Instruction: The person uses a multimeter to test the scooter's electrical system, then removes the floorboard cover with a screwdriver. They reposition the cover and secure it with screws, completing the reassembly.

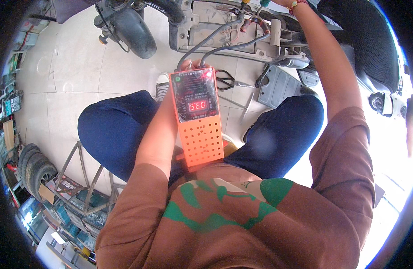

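Observation:
An orange handheld box [199,141] with a perforated lower body and lit red display sits upright in the picture, my left hand [186,65] gripped round its top from behind. Two dark cables [224,48] run from its top to red-sleeved terminals [245,26] in an opened scooter chassis [184,33]. My right hand [285,3] is at the top edge beside a green clip or connector [264,2]; its fingers are mostly cut off. Black-handled scissors [226,79] and a thin metal tool [247,107] lie on the tiled floor below the chassis.
A scooter wheel with mudguard [132,33] is at upper left, a black seat [372,45] at upper right. A grey plastic panel [273,85] lies under the chassis. Stacked tyres [33,170], a metal rack [72,166] and boxes line the left. My bent legs are either side of the box.

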Demonstrator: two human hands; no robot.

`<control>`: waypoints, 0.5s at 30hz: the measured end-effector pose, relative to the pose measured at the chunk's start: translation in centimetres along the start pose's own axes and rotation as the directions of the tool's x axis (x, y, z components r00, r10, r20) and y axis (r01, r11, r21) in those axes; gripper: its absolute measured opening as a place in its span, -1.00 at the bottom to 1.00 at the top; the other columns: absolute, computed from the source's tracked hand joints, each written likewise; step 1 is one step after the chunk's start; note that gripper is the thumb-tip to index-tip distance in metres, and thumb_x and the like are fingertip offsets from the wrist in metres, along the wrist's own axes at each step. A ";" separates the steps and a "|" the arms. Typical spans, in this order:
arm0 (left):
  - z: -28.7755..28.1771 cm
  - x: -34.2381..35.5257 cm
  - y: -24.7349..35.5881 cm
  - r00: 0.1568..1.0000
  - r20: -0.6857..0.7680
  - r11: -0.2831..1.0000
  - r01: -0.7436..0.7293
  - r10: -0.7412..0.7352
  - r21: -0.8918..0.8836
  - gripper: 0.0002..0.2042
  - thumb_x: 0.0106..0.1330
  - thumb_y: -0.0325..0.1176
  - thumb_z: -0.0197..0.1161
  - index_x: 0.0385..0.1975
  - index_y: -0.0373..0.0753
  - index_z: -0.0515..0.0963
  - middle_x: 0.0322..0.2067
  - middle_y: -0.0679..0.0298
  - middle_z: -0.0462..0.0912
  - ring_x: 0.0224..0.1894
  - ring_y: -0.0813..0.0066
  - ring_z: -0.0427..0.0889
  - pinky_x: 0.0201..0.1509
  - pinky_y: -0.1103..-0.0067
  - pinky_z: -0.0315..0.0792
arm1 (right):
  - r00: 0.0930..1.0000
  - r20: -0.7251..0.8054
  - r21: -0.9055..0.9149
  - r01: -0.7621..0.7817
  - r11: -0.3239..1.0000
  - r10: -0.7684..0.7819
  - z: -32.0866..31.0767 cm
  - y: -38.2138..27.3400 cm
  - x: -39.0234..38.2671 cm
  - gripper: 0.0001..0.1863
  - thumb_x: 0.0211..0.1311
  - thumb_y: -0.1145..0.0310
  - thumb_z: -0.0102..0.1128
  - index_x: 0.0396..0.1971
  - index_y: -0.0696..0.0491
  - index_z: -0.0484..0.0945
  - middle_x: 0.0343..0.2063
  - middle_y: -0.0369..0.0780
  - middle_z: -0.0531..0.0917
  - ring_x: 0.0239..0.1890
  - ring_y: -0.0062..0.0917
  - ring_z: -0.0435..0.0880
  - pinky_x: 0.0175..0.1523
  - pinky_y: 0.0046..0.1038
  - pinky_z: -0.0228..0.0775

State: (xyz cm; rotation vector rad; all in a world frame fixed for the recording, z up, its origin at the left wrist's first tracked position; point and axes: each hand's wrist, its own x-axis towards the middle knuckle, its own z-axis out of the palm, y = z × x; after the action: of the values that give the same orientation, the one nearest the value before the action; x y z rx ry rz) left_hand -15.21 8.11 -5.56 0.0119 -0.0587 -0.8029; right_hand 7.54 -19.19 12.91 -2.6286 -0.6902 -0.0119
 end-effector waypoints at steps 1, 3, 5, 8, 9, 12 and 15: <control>-0.1 0.0 0.1 1.000 0.014 1.000 0.010 -0.010 -0.005 -0.56 0.33 -0.01 0.19 -0.03 -0.26 0.58 -0.02 0.05 0.64 -0.02 0.14 0.67 0.02 0.19 0.60 | 1.000 -0.003 -0.006 0.010 1.000 -0.010 0.1 0.1 0.1 -0.71 0.01 0.21 0.52 -0.30 0.06 0.77 -0.43 -0.18 0.76 -0.45 -0.48 0.70 -0.30 -0.44 0.52; -0.3 0.0 0.2 0.999 0.024 0.999 0.028 -0.027 -0.016 -0.56 0.32 0.00 0.19 -0.02 -0.25 0.57 -0.02 0.05 0.64 -0.01 0.13 0.67 0.02 0.18 0.60 | 0.999 -0.009 -0.018 0.030 0.999 -0.030 0.1 0.3 0.2 -0.70 0.00 0.20 0.52 -0.30 0.06 0.77 -0.42 -0.18 0.76 -0.44 -0.48 0.71 -0.29 -0.44 0.52; -0.5 -0.1 0.2 0.999 0.014 0.999 0.041 -0.040 -0.031 -0.55 0.32 0.00 0.19 -0.02 -0.25 0.57 -0.02 0.04 0.64 0.00 0.13 0.66 0.03 0.18 0.60 | 0.999 -0.006 -0.014 0.032 0.999 -0.032 0.2 0.3 0.2 -0.71 0.00 0.20 0.52 -0.31 0.05 0.77 -0.42 -0.18 0.76 -0.44 -0.47 0.71 -0.29 -0.44 0.52; -0.3 -0.3 0.2 0.999 -0.016 0.999 0.033 -0.033 -0.005 -0.54 0.31 0.02 0.19 -0.02 -0.25 0.56 -0.02 0.05 0.64 0.00 0.14 0.67 0.03 0.19 0.60 | 0.999 -0.007 -0.024 0.042 0.999 -0.042 0.2 0.4 0.2 -0.71 0.01 0.20 0.51 -0.31 0.04 0.77 -0.42 -0.19 0.76 -0.44 -0.48 0.71 -0.29 -0.45 0.52; -0.5 -0.3 0.2 0.999 -0.021 1.000 0.030 -0.031 -0.004 -0.54 0.31 0.02 0.19 -0.02 -0.25 0.56 -0.02 0.05 0.65 0.00 0.14 0.67 0.02 0.19 0.60 | 0.999 -0.008 -0.031 0.045 0.998 -0.046 0.2 0.4 0.2 -0.71 0.01 0.20 0.51 -0.31 0.04 0.77 -0.41 -0.19 0.76 -0.43 -0.48 0.71 -0.29 -0.45 0.52; -1.1 -0.3 0.4 0.999 -0.033 1.000 0.019 -0.019 0.003 -0.54 0.31 0.03 0.19 -0.04 -0.24 0.57 -0.02 0.06 0.65 -0.02 0.13 0.67 0.01 0.20 0.61 | 0.999 -0.006 -0.009 0.039 0.999 -0.039 0.4 0.5 0.3 -0.71 0.01 0.19 0.51 -0.31 0.04 0.77 -0.41 -0.20 0.77 -0.43 -0.49 0.71 -0.29 -0.45 0.52; -1.5 -0.3 0.4 0.997 -0.071 1.000 0.014 -0.014 0.002 -0.52 0.31 0.05 0.17 -0.03 -0.26 0.56 -0.07 0.05 0.66 -0.07 0.12 0.68 -0.02 0.17 0.61 | 1.000 -0.002 -0.012 0.025 1.000 -0.025 0.4 0.5 0.3 -0.71 0.01 0.19 0.51 -0.31 0.04 0.77 -0.42 -0.20 0.77 -0.43 -0.50 0.71 -0.29 -0.46 0.52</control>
State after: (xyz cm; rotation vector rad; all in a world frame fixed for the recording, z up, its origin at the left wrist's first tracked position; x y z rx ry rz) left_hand -15.03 8.56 -7.09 0.0431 0.0079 -0.8155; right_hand 7.95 -19.29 12.41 -2.6302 -0.7248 -0.0269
